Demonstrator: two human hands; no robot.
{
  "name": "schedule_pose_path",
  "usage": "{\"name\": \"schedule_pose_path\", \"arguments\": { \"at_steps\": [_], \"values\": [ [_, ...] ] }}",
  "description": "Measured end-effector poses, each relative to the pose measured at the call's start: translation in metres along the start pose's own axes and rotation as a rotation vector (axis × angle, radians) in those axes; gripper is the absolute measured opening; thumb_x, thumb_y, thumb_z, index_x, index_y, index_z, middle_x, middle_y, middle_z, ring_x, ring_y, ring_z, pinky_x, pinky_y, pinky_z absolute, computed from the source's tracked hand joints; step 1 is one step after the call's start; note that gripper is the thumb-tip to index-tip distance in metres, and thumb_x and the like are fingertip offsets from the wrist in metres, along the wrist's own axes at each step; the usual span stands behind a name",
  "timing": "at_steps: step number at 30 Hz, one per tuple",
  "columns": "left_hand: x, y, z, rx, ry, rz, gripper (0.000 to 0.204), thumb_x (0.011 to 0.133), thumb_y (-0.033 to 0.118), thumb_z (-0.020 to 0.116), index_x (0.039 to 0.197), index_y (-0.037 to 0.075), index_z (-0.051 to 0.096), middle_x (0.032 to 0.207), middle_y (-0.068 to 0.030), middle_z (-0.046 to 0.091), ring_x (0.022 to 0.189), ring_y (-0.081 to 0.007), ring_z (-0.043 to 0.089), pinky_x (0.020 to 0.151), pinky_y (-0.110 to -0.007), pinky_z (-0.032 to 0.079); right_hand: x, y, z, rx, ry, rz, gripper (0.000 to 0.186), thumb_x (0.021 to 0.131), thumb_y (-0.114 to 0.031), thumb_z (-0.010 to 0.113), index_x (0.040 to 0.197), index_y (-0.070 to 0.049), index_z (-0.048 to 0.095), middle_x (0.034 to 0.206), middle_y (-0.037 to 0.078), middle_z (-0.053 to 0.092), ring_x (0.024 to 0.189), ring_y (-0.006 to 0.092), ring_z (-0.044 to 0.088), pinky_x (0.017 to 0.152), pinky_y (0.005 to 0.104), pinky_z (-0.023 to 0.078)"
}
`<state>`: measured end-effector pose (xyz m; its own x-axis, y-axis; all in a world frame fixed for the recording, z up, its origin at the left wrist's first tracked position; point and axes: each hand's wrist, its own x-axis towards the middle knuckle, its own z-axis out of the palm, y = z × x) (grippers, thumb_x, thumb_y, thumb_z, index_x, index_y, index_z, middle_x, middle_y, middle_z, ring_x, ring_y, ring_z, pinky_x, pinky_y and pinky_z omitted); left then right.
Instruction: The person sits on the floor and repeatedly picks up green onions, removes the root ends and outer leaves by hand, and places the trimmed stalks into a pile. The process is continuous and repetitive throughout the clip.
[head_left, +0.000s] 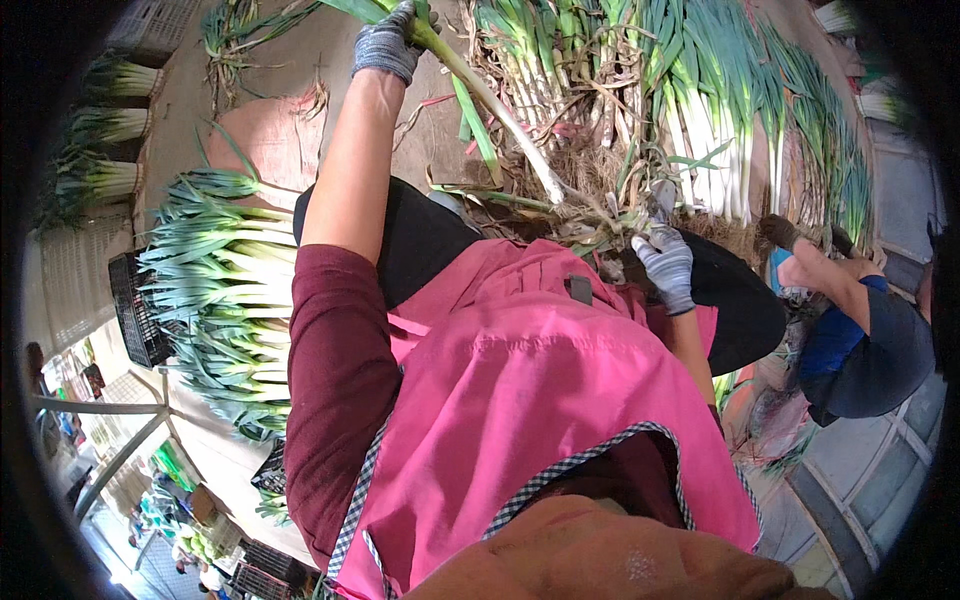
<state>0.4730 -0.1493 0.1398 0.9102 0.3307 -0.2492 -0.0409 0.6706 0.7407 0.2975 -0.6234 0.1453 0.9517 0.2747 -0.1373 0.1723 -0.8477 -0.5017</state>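
My left hand (pixel 388 48), in a grey knit glove, is raised far ahead of me. Its fingers are wrapped round the green upper part of a leek (pixel 500 120), whose white shaft slants down to the right with its root end near my lap. My right hand (pixel 665 262), in a striped grey glove, is closed beside my right knee. Withered brown leaves (pixel 605 225) bunch at its fingers, and a dry strand runs from them toward the leek's root end. Part of what the right fingers grip is hidden.
Untrimmed leeks (pixel 560 60) with brown roots lie ahead, beside cleaner white-shafted leeks (pixel 715 130). A row of leeks (pixel 240 300) lies at my left, by a black crate (pixel 135 310). At the right a co-worker's gloved hand (pixel 780 232) is near the leeks.
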Motion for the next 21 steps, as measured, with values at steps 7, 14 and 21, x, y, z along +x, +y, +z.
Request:
{"name": "schedule_pose_path", "arguments": {
  "at_steps": [7,14,21],
  "values": [
    [-0.011,0.011,0.021,-0.043,0.054,0.033,0.025,0.078,0.007,0.054,0.1,-0.001,0.045,0.088,-0.017,0.056,0.081,-0.0344,0.056,0.071,-0.05,0.048,-0.011,-0.049,-0.021,0.111,-0.98,-0.295,0.033,0.076,-0.039,0.053,0.088,-0.009,0.06,0.078,0.014,0.059,0.075,0.0262,0.057,0.069,0.0336,0.044],
    [-0.038,-0.003,0.056,-0.16,0.097,-0.058,0.03,0.079,0.019,0.056,0.102,0.002,0.046,0.088,-0.0161,0.056,0.082,-0.0339,0.055,0.075,-0.05,0.046,0.057,-0.085,0.012,0.532,0.055,-0.32,0.049,0.075,-0.03,0.061,0.111,-0.001,0.047,0.095,0.016,0.058,0.082,0.0282,0.057,0.071,0.031,0.045],
    [-0.102,-0.003,0.114,0.26,0.231,0.196,0.031,0.072,0.032,0.065,0.075,0.006,0.048,0.054,-0.0016,0.047,0.04,-0.0119,0.042,0.037,-0.025,0.039,0.059,-0.157,0.045,-0.05,0.187,-0.16,0.045,0.078,-0.035,0.054,0.106,-0.002,0.043,0.053,0.016,0.05,0.046,0.0308,0.05,0.044,0.0403,0.039]
  ]
}}
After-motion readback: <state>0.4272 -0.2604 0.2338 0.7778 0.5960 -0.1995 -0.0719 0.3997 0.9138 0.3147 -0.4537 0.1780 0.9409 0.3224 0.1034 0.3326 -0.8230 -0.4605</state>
